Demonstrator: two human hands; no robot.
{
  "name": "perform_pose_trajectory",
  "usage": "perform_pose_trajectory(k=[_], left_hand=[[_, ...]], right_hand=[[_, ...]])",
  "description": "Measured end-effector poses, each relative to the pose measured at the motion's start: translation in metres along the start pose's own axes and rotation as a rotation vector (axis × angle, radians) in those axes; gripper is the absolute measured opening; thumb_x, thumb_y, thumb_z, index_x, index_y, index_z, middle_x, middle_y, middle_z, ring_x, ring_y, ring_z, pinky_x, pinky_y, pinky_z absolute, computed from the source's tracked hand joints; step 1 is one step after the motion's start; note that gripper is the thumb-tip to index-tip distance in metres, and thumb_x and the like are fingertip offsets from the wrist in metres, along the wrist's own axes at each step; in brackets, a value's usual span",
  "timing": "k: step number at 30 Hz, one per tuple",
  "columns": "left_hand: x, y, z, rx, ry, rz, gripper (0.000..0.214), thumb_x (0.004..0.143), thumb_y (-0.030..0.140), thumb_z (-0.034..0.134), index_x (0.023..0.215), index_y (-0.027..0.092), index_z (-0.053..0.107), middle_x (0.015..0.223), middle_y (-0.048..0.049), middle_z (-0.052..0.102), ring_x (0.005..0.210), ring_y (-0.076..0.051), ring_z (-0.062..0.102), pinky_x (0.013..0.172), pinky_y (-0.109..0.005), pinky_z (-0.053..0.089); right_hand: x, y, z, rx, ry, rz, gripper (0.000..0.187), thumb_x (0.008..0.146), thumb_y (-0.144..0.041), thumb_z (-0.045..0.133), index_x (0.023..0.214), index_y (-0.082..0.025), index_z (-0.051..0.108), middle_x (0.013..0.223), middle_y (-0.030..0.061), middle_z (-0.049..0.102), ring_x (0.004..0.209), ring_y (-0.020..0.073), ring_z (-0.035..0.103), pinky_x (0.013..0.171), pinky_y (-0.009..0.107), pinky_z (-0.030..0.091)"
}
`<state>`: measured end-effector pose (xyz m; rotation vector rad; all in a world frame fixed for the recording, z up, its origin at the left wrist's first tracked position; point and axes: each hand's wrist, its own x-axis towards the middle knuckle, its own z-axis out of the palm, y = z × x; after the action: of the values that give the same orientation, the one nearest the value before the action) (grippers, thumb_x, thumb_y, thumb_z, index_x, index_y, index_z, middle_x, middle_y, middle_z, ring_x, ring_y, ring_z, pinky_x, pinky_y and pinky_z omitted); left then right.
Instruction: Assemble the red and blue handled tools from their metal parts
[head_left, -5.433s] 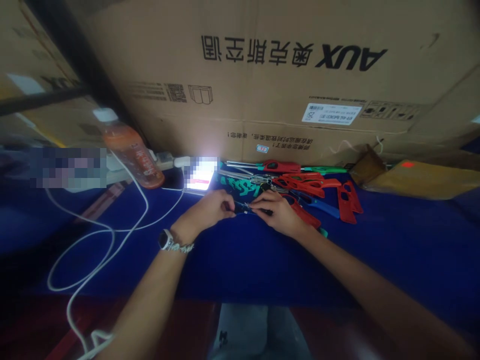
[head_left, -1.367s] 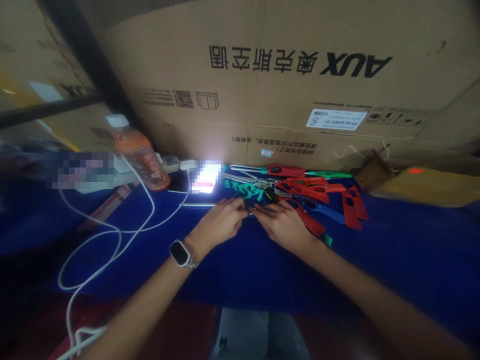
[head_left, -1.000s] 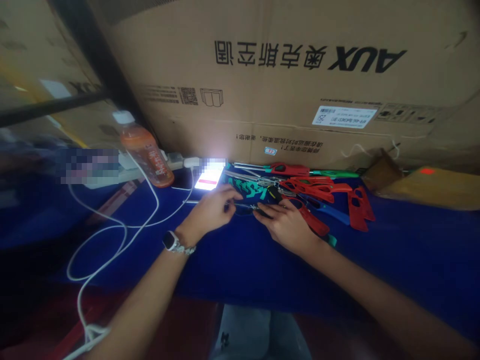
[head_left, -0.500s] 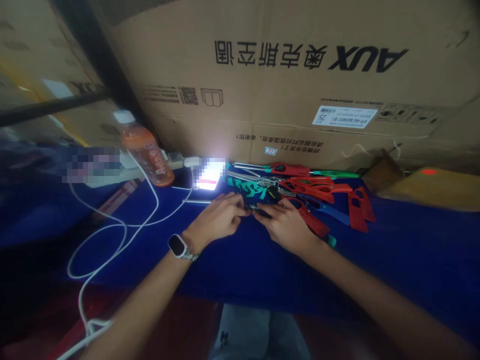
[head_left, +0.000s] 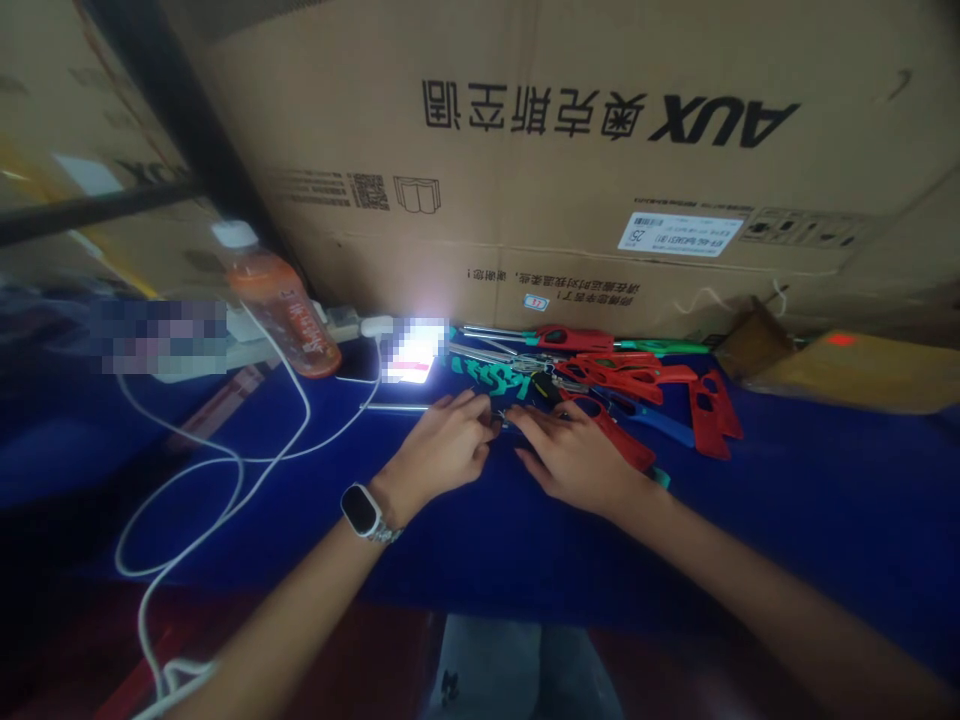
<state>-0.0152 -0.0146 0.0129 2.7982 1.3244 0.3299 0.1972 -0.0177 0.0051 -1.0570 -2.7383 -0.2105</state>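
My left hand (head_left: 448, 445), with a watch (head_left: 361, 510) on its wrist, has its fingers curled together over a small part. A thin metal tube (head_left: 394, 407) runs up to that hand from the left; whether the hand grips it is hidden. My right hand (head_left: 574, 455) is close beside it, fingers bent down at a small metallic piece (head_left: 503, 416) between the hands, thumb apart below. What those fingers hold is too small to make out. Under the right hand's far side lies a red handle (head_left: 632, 445). Just beyond are teal plastic pieces (head_left: 491, 378) and a black-and-yellow item (head_left: 545, 388).
Long-necked lighters with red handles (head_left: 577, 339) and loose red casings (head_left: 712, 415) lie behind and right, beside a blue handle (head_left: 664, 422). A lit phone (head_left: 412, 352), a drink bottle (head_left: 277, 300) and white cables (head_left: 225, 460) are left. A large carton (head_left: 540, 220) stands behind.
My right thumb has moved down, away from the fingers. A dark piece seen earlier at the right fingers is out of sight. The left hand is almost still; the view shifts slightly.
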Motion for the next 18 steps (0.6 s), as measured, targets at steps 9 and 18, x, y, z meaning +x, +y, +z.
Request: perform_pose_trajectory(k=[9, 18], left_hand=[[0.000, 0.001, 0.000, -0.029, -0.001, 0.013, 0.024, 0.082, 0.009, 0.057, 0.092, 0.019, 0.077, 0.098, -0.0081, 0.063, 0.098, -0.026, 0.058, 0.087, -0.042, 0.049], [0.001, -0.001, 0.004, -0.093, 0.045, 0.007, 0.029, 0.082, 0.007, 0.055, 0.095, 0.021, 0.077, 0.095, -0.0066, 0.064, 0.097, -0.024, 0.058, 0.089, -0.042, 0.050]], right_hand=[[0.008, 0.008, -0.006, 0.130, 0.069, 0.092, 0.033, 0.099, -0.022, 0.049, 0.130, -0.017, 0.059, 0.129, 0.0121, 0.068, 0.118, 0.0240, 0.064, 0.102, 0.043, 0.045], [0.009, 0.004, 0.007, 0.070, 0.002, 0.042, 0.041, 0.105, -0.027, 0.039, 0.137, -0.011, 0.059, 0.136, 0.0120, 0.065, 0.129, 0.0254, 0.056, 0.103, 0.044, 0.044]])
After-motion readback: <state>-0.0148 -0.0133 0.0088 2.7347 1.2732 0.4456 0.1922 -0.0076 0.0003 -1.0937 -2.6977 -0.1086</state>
